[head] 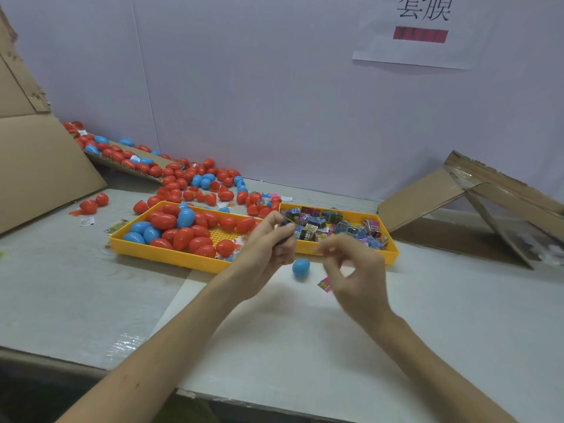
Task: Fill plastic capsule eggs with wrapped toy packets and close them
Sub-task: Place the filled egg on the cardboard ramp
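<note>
Lying before yellow trays [166,257]: blue egg [301,268], pink packet [324,284].

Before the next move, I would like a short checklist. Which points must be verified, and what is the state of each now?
1. A packet is gripped in the left hand: ok.
2. The right hand is free: cannot tell, it is blurred.
3. The blue egg lies on the table near both hands: ok.
4. This egg is open for filling: cannot tell.
5. The packet tray holds more packets: ok.
6. The egg tray holds more eggs: ok.
</note>
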`<state>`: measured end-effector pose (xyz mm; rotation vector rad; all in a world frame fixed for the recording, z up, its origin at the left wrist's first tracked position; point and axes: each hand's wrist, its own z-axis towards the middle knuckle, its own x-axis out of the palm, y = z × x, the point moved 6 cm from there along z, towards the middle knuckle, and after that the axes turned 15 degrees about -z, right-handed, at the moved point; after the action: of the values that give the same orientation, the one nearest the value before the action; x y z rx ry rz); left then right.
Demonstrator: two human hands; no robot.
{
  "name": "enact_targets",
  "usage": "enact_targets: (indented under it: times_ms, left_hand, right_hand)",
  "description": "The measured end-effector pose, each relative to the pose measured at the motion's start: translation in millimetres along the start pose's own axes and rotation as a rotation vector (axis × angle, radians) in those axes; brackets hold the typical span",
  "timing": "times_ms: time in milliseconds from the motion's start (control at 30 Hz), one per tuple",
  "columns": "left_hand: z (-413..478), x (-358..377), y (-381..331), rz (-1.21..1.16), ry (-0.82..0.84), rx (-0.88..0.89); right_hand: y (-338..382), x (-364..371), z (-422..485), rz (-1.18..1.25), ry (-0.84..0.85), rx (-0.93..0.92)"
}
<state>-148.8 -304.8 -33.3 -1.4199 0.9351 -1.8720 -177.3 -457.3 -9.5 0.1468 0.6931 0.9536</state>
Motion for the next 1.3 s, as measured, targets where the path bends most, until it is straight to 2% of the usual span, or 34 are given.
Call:
enact_targets:
  times_ms: [67,133,267,567,933,1133,1300]
  left_hand:
    - [-1.4,7.2,4.8,0.063,0.058,-0.014]
    - [-3.6,9.9,10.0,0.139,0.102,-0.034]
    - [-5.3,10.3,15.2,0.335,0.165,-0.040]
    - [-9.2,16.4,22.8,0.587,0.257,-0.059]
    - [-10.2,20.8,21.9,0.551,0.344,-0.072]
    - [-10.0,20.9,20.5,0.565,0.287,-0.040]
    - [-6.9,16.9,15.3,0.580,0.213,0.076]
  right_hand:
    - [-22.4,-5.5,8.2,0.136,0.020,0.207]
    - [-35.0,-4.0,12.5,0.267,0.132,0.299]
    - [-38.0,0.7,12.6,0.299,0.306,0.266]
    - [-35.3,4.3,10.3,0.266,0.400,0.263]
    - [-43.3,9.4,5.7,0.507,0.506,0.457]
    - [-41.9,6.6,8.0,0.399,0.428,0.371]
    - [-38.8,10.9,6.2,0.388,0.465,0.359]
